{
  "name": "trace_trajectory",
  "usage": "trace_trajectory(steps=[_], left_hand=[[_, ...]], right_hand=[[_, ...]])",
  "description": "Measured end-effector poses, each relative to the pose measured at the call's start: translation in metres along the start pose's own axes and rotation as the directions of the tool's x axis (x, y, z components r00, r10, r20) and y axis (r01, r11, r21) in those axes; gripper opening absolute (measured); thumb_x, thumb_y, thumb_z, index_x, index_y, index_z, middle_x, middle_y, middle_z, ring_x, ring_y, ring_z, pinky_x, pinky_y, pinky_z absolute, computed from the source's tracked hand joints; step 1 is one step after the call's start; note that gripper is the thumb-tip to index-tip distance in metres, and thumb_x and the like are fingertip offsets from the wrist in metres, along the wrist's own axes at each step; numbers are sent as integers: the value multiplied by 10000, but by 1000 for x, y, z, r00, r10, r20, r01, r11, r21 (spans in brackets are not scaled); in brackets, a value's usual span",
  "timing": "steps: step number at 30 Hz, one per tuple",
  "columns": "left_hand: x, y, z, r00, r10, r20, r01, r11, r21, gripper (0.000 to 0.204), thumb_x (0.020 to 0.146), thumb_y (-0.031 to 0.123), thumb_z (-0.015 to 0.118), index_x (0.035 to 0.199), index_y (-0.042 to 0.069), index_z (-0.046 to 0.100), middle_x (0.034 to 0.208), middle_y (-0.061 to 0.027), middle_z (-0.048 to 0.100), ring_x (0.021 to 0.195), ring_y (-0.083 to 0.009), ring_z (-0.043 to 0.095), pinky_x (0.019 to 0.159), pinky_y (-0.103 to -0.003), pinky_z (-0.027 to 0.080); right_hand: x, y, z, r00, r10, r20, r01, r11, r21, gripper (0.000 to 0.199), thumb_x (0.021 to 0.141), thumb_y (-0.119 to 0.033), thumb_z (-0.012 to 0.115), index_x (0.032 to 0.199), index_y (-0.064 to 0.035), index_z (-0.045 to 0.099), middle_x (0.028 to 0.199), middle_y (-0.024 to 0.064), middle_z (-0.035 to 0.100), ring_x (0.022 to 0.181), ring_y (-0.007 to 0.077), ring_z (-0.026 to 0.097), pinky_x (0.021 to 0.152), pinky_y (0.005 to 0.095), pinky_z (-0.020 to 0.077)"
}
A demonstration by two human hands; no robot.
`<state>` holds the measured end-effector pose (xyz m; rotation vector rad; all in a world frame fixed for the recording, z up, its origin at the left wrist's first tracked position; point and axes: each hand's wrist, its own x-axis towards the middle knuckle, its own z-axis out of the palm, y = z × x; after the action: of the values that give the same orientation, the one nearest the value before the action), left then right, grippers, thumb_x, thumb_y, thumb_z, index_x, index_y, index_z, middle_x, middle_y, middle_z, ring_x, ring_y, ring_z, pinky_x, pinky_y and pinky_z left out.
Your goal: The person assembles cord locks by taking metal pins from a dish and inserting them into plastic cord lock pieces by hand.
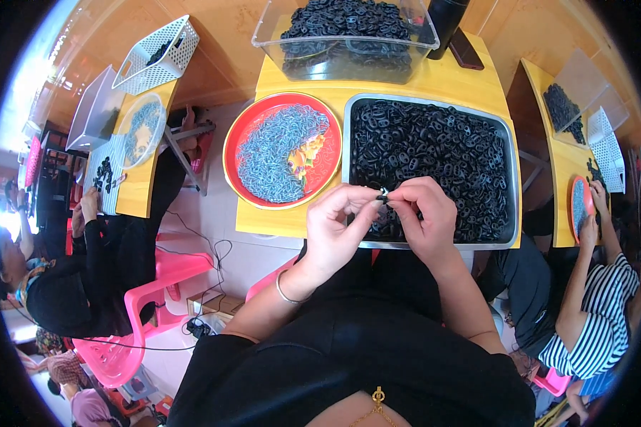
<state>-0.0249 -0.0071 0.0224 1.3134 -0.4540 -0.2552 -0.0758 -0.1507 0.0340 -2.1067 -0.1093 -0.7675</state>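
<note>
Both hands met over the near edge of the surface. The left hand and right hand each pinched, fingers clenched, one small black piece held between them, just above the near rim of the metal tray. Judged step: fitting or joining one piece by hand; the next move would call for fine fingertip alignment.

The tray, at the near right corner, was heaped with black rings. The red round tray beside it, at the near left corner, held small blue-grey parts. A clear bin of more black rings stood at the far edge. Nothing obstructed the hands. Other people worked at neighbouring surfaces, well apart.
</note>
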Motion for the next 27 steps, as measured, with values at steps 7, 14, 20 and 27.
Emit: trace_trajectory(steps=[7, 14, 20, 27], left_hand=[[3, 0, 3, 982, 186, -15, -174, 941, 291, 115, 749, -68, 632, 848, -9, 630, 704, -50, 582, 612, -84, 571, 553, -210, 443], [5, -4, -1, 985, -160, 60, 167, 976, -142, 113, 832, -9, 590, 945, -6, 588, 781, -31, 623, 664, -61, 590, 594, -177, 474], [7, -4, -6, 964, -241, 114, 262, 937, -230, 105, 847, 10, 581, 952, 4, 580, 781, -25, 629, 671, -54, 595, 599, -171, 479], [8, -2, -7, 961, -236, 143, 266, 931, -251, 106, 845, 5, 580, 950, 9, 578, 788, -28, 631, 669, -58, 596, 590, -172, 472]], right_hand=[[-2, 2, 5, 999, 44, -17, -44, 999, 25, 95, 737, 8, 634, 808, -24, 580, 762, 95, 569, 616, 208, 570, 521, 282, 454], [-6, 12, 0, 967, 223, 126, -243, 953, 181, 97, 799, -40, 601, 895, -27, 599, 725, 70, 565, 591, 135, 549, 535, 243, 433], [4, 8, -14, 961, 206, 186, -247, 940, 235, 249, 788, -54, 624, 1034, -48, 583, 765, 64, 595, 616, 127, 569, 550, 231, 449], [16, 8, -19, 976, -114, 185, 114, 993, 9, 169, 718, -59, 676, 868, -53, 598, 774, 84, 591, 647, 217, 602, 557, 283, 480]])
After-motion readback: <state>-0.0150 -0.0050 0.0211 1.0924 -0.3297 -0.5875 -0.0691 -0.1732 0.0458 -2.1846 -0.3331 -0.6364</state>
